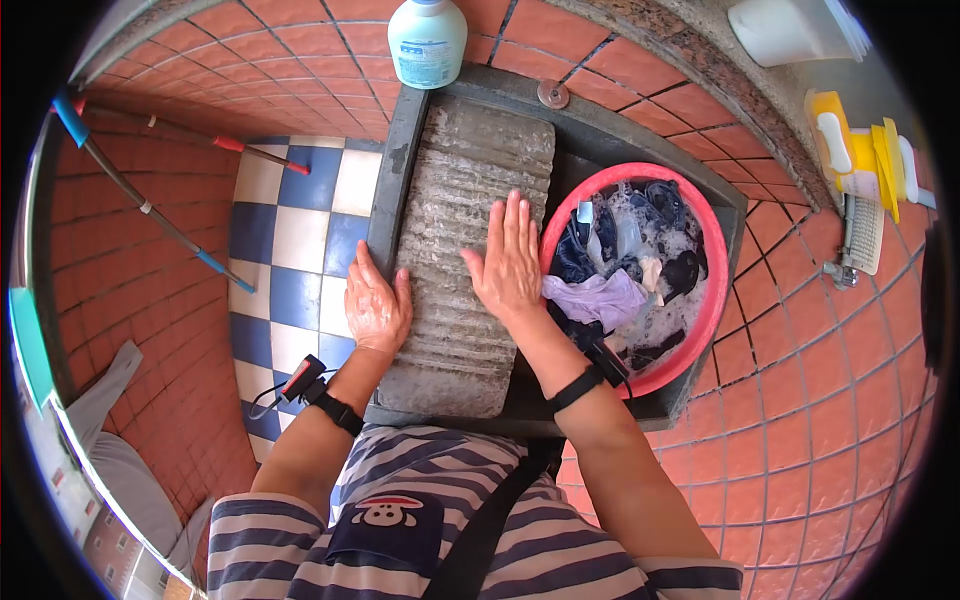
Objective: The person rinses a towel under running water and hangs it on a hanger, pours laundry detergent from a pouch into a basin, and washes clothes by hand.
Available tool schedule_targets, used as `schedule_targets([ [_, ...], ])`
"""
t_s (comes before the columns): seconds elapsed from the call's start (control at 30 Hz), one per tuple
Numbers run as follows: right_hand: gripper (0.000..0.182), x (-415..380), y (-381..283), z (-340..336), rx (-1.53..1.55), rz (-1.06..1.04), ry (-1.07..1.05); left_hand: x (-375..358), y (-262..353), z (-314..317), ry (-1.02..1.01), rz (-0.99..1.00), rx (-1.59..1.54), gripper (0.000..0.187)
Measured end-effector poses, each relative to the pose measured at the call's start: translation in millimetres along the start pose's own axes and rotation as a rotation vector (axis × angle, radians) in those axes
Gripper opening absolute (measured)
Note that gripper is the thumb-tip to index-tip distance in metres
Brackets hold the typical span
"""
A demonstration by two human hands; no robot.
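A grey ridged stone washboard (pixel 465 260) lies in front of me, wet, built into a dark stone sink (pixel 388 190). Over its left edge is my left hand (pixel 378 303), fingers stretched out, wet and holding nothing. My right hand (pixel 508 262) is flat with fingers extended, over the right part of the washboard, near the red basin's rim. That red basin (pixel 712 270) stands in the sink to the right. Soapy water and dark clothes (pixel 575 250) fill it, with a lavender cloth (pixel 597 298) on top near my right hand.
A pale detergent bottle (pixel 427 48) stands at the sink's far edge. Yellow-handled brushes (pixel 850 150) and a white container (pixel 785 30) are at the upper right. Long poles (pixel 150 205) lean on the left, above a blue and white tiled floor (pixel 300 240).
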State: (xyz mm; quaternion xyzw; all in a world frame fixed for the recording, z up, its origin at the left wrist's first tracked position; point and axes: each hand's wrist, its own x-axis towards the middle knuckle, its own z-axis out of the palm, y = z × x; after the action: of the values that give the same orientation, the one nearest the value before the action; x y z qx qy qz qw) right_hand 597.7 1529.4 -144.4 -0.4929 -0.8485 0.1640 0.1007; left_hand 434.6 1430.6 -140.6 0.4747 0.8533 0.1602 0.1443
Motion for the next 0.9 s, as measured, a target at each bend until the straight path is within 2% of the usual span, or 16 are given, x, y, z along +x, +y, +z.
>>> schedule_targets([
  [0.07,0.074,57.6,17.9,12.4,-0.06,0.058,0.209,-1.1,-2.4,-0.6,0.031,0.041,-0.024,0.069],
  [0.1,0.074,51.3,14.7,12.5,-0.05,0.057,0.208,-0.9,-0.4,-3.7,0.007,0.023,-0.038,0.069],
  [0.17,0.074,25.9,5.4,4.6,-0.099,0.048,0.056,-0.4,-3.4,-3.5,0.002,0.02,-0.043,0.069],
  [0.23,0.079,-53.5,-13.1,0.0,-0.027,0.031,-0.187,-0.6,-1.7,-3.1,-0.02,-0.003,-0.05,0.07],
  [0.27,0.082,-87.3,-19.6,-3.6,-0.003,0.028,-0.249,1.3,-0.8,-1.7,-0.021,-0.012,-0.055,0.07],
  [0.33,0.081,-91.1,-16.2,-9.5,0.007,-0.032,-0.257,-0.5,-1.9,-2.5,0.007,0.023,-0.043,0.07],
  [0.43,0.076,15.3,10.6,3.5,-0.05,0.004,0.014,0.8,-4.4,-0.5,0.005,0.025,-0.038,0.07],
  [0.47,0.074,38.7,15.5,7.2,-0.096,0.043,0.13,-1.5,-4.4,0.3,0.008,0.024,-0.046,0.07],
  [0.5,0.074,34.8,14.9,8.4,-0.092,0.04,0.127,-1.2,-2.7,-2.4,-0.018,0.005,-0.038,0.07],
  [0.57,0.072,32.5,14.6,8.5,-0.084,0.016,0.077,-1.6,-4.4,-2.1,-0.014,0.011,-0.04,0.07],
  [0.67,0.082,-74.1,-22.4,-7.0,0.011,-0.033,-0.224,-1.2,-2.7,-1.1,-0.008,0.005,-0.058,0.07],
  [0.73,0.082,-94.2,-32.4,-11.7,0.049,-0.023,-0.276,-3.3,-4.6,-2.9,-0.017,0.006,-0.047,0.07],
  [0.8,0.081,-58.9,-15.4,-1.9,-0.076,-0.071,-0.21,-0.9,-2.9,-2.4,0.001,0.024,-0.065,0.071],
  [0.9,0.073,36.3,5.5,10.4,-0.08,0.081,0.183,-0.3,-3.7,-1.6,0.008,0.019,-0.044,0.071],
])
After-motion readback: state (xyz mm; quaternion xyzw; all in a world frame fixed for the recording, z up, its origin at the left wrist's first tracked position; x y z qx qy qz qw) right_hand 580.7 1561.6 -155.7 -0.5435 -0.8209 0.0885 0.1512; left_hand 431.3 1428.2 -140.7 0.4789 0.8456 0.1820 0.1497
